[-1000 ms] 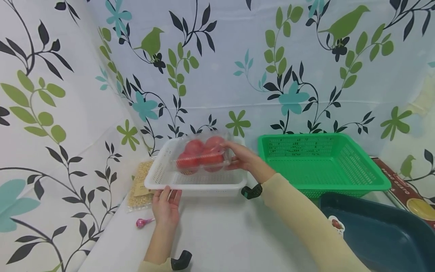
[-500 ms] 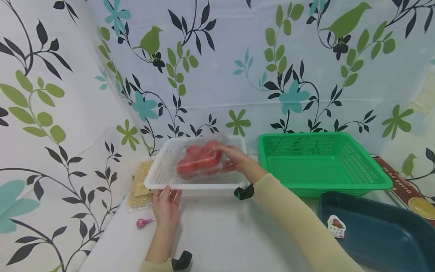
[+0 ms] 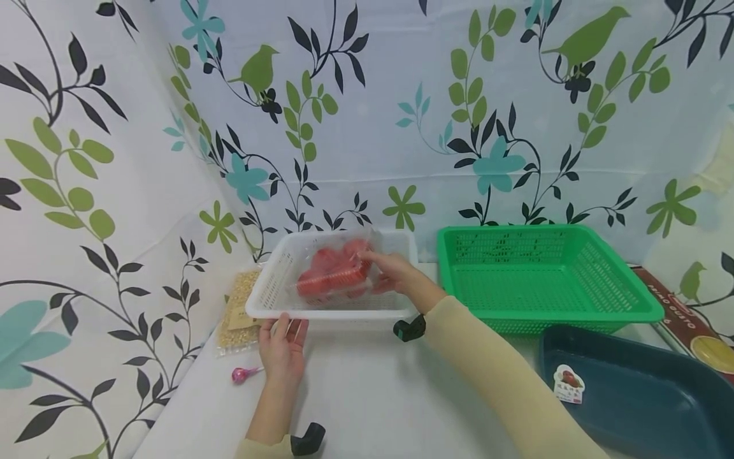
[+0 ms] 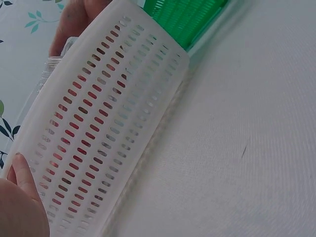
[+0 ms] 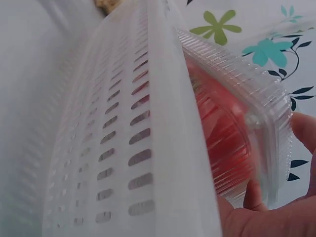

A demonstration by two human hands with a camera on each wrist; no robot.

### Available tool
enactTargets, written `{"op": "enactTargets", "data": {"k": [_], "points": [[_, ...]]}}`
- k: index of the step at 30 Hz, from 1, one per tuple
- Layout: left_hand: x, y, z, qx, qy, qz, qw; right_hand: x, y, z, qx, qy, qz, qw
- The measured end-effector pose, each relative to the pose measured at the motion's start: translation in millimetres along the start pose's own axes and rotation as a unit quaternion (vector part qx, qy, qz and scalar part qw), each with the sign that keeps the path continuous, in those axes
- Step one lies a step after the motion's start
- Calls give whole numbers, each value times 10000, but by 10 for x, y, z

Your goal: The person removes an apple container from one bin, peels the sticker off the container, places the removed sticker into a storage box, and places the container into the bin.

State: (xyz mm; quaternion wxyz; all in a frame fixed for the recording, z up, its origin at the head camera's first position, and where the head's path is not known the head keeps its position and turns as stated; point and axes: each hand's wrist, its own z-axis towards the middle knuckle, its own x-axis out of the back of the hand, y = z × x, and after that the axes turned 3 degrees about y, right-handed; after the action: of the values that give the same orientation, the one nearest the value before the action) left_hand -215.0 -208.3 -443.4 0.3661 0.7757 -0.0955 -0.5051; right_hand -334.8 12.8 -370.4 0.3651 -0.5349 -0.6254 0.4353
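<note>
My right hand (image 3: 392, 271) grips the right end of a clear plastic box of red, tomato-like fruit (image 3: 327, 274). The box lies tilted within the white slotted basket (image 3: 344, 314), its left end lower. In the right wrist view, the thumb and fingers hold the corner of the ridged clear box (image 5: 232, 133), which juts above the basket's rim (image 5: 182, 138). My left hand (image 3: 282, 350) holds the front rim of the basket near its left corner. The left wrist view shows red through the slots of the basket wall (image 4: 98, 123).
A green basket (image 3: 527, 315) stands to the right, with a dark blue tray (image 3: 642, 395) before it bearing a small label card (image 3: 569, 384). Behind the tray lies a brown-red package (image 3: 676, 312). A bag of grain (image 3: 237, 312) and a pink lollipop (image 3: 241, 375) lie left.
My right hand has shifted left and slightly down, bringing the box deeper into the white basket and tilting it more. My left hand stays at the rim.
</note>
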Motion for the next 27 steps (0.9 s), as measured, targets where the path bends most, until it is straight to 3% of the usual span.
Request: {"op": "enactTargets", "data": {"k": [11, 27], "points": [[18, -48, 20, 58, 2, -230, 9997, 102, 9, 17, -508, -183, 486, 9974], [28, -7, 35, -40, -48, -7, 10000, 38, -6, -2, -664, -456, 613, 9949]]}}
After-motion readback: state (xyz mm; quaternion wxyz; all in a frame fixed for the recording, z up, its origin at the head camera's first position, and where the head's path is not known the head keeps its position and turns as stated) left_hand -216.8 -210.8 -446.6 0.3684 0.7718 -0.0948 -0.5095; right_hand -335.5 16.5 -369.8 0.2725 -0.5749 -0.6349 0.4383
